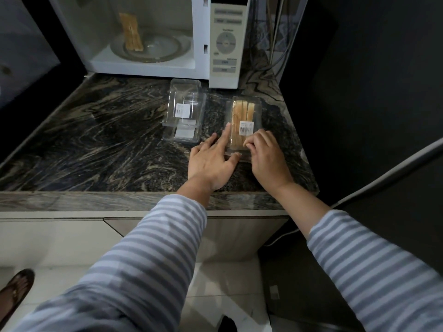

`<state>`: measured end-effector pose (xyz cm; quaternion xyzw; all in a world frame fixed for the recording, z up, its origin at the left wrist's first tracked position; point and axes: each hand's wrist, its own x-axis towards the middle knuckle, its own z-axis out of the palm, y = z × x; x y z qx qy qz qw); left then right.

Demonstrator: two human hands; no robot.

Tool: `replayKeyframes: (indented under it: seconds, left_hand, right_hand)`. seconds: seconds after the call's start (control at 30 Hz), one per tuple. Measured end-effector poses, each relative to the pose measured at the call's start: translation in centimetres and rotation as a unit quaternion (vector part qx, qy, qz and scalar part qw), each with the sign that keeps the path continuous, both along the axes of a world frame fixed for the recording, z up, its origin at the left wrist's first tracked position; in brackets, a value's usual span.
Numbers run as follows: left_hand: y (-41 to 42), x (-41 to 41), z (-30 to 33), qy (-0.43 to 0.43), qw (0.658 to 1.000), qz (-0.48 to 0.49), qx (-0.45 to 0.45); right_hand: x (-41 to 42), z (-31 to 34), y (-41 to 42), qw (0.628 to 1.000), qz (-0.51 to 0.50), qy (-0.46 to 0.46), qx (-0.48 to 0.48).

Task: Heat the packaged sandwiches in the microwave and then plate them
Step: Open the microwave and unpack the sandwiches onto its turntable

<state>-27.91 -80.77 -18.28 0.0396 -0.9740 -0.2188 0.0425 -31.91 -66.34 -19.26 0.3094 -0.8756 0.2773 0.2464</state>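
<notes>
A clear plastic pack with a sandwich (242,116) lies on the dark marble counter (107,144), right of centre. My left hand (213,161) rests flat against the pack's left side, fingers straight, thumb at its near edge. My right hand (266,154) has its fingers curled on the pack's near right corner, pinching the plastic. An empty opened clear pack (183,111) lies just to the left. The white microwave (225,41) stands open at the back, with one unwrapped sandwich (131,32) on its glass turntable (153,47).
The microwave door (26,44) hangs open at the far left. Cables (271,51) run down behind the microwave on the right. The counter's front edge (119,200) is close to me, with a cabinet below. A sandalled foot (14,291) shows at bottom left.
</notes>
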Motion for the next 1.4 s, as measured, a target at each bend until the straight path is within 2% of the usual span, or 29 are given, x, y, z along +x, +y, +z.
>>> replayKeyframes:
  seconds: [0.13,0.23,0.37,0.43,0.6,0.73,0.9,1.03,1.4]
  left_hand:
    - [0.0,-0.1,-0.2,0.015,1.0,0.0,-0.01]
    - [-0.1,0.1,-0.4,0.046,0.999,-0.007,0.015]
    - [-0.5,0.0,0.4,0.079,0.996,-0.031,0.035]
    - [-0.8,-0.2,1.5,0.101,0.993,-0.053,0.007]
    - [-1.4,-1.5,4.7,0.123,0.986,-0.092,-0.067]
    - [-1.8,-2.8,6.4,0.121,0.979,-0.119,-0.112]
    - [-2.3,-3.5,7.0,0.109,0.978,-0.12,-0.131]
    - [-2.8,-4.0,7.4,0.103,0.977,-0.139,-0.122]
    - [-3.7,-6.3,8.8,0.081,0.984,-0.159,-0.01]
  right_hand:
    - [0.2,0.2,-0.1,1.0,-0.004,0.017,0.001]
    - [0.3,0.3,0.4,0.998,-0.029,0.037,-0.039]
    - [0.9,0.3,1.1,0.983,-0.127,-0.044,-0.125]
    - [1.0,0.2,1.4,0.978,-0.165,-0.101,-0.083]
    - [-0.1,1.2,-0.5,0.963,-0.171,-0.198,0.066]
    - [-2.0,2.6,-3.6,0.952,-0.185,-0.235,0.062]
    - [-2.8,4.0,-5.5,0.957,-0.203,-0.203,0.04]
    - [-3.3,3.6,-6.0,0.96,-0.203,-0.194,0.01]
    - [-2.9,6.1,-5.8,0.936,-0.258,-0.24,-0.011]
